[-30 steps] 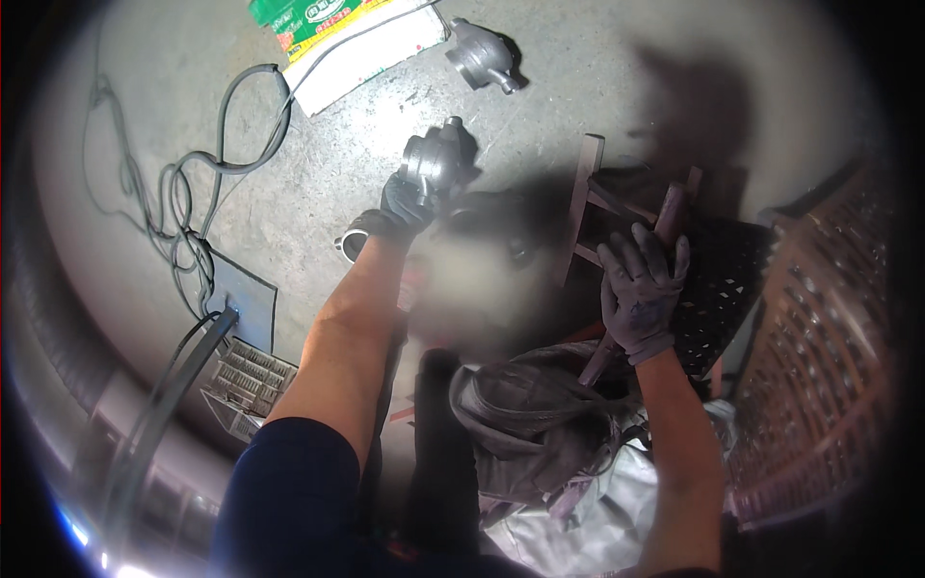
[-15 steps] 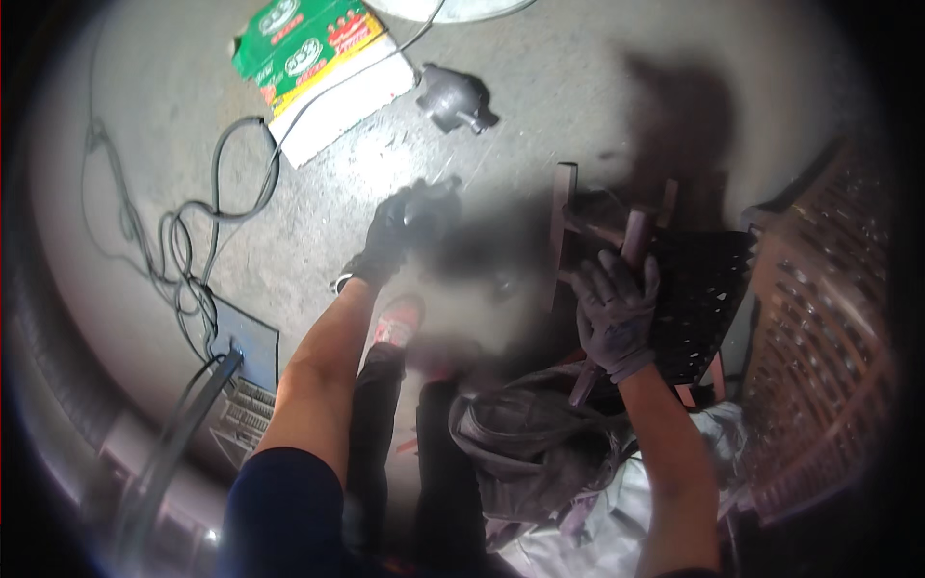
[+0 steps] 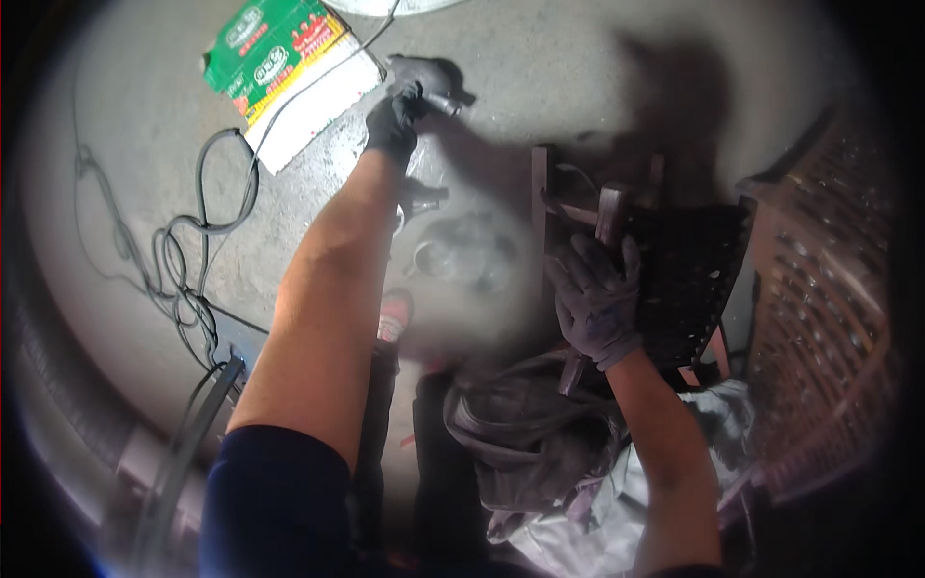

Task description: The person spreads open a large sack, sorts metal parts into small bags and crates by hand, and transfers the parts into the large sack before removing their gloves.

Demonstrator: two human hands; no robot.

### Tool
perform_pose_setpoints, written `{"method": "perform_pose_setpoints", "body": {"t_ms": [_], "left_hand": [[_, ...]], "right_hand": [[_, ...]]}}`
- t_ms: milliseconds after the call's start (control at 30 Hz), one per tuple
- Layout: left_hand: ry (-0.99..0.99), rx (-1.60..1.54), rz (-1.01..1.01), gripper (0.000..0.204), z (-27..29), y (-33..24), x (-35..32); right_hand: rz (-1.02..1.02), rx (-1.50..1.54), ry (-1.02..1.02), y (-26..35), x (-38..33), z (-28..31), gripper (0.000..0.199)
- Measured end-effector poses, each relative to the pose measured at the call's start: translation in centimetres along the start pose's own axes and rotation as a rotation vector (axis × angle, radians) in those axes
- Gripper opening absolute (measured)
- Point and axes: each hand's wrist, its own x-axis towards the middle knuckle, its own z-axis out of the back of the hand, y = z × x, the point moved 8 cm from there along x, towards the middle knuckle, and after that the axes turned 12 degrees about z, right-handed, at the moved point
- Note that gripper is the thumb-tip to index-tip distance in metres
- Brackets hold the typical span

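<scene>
My left hand (image 3: 395,120), in a dark glove, reaches far forward, its fingers bunched at the near edge of a grey metal casting (image 3: 432,77) on the floor. The casting has a rounded body and a short stub; the fingertips are partly hidden against it. A second, similar casting (image 3: 424,198) lies beside my left forearm, which partly covers it. My right hand (image 3: 595,299), in a grey glove, lies with stretched fingers over the brown bar (image 3: 610,214) of a dark slatted frame, which looks like an overturned chair or stool. The palm side is hidden.
A green, yellow and white cardboard piece (image 3: 289,77) lies at the far left. Looped cables (image 3: 183,250) run along the left floor. A brown slatted plastic crate (image 3: 819,308) stands at the right. Dark cloth (image 3: 530,433) and a whitish sack (image 3: 578,530) are near my legs.
My left hand has left the nearer casting on the floor and moved forward to the farther one. My right hand stays on the brown bar. The view has shifted slightly.
</scene>
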Motion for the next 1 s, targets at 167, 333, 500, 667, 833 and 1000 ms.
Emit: {"method": "perform_pose_setpoints", "body": {"t_ms": [167,333,500,667,833,1000], "left_hand": [[-0.280,0.334,0.099,0.019,-2.4,-8.6,-9.4],[-0.432,1.070,-0.612,0.034,-1.0,-0.1,-11.5],[-0.032,1.105,-0.327,0.021,-2.7,4.9,-12.0],[0.056,1.231,-0.461,0.025,-4.2,1.6,-16.9],[0.287,1.193,-0.342,0.047,-3.1,3.8,-16.6],[0.441,1.018,-0.585,0.048,-1.5,4.3,-14.2]], "right_hand": [[-0.037,-0.043,0.040,-1.6,-2.0,0.8,0.026],[0.018,-0.030,0.003,0.0,0.3,0.2,0.027],[0.009,-0.025,-0.028,0.1,-0.1,0.5,0.028],[0.008,-0.051,0.004,-0.1,-0.5,0.4,0.030],[0.006,-0.044,0.030,0.0,-0.4,0.2,0.033],[0.007,-0.057,0.023,0.0,-0.2,0.3,0.034]]}}
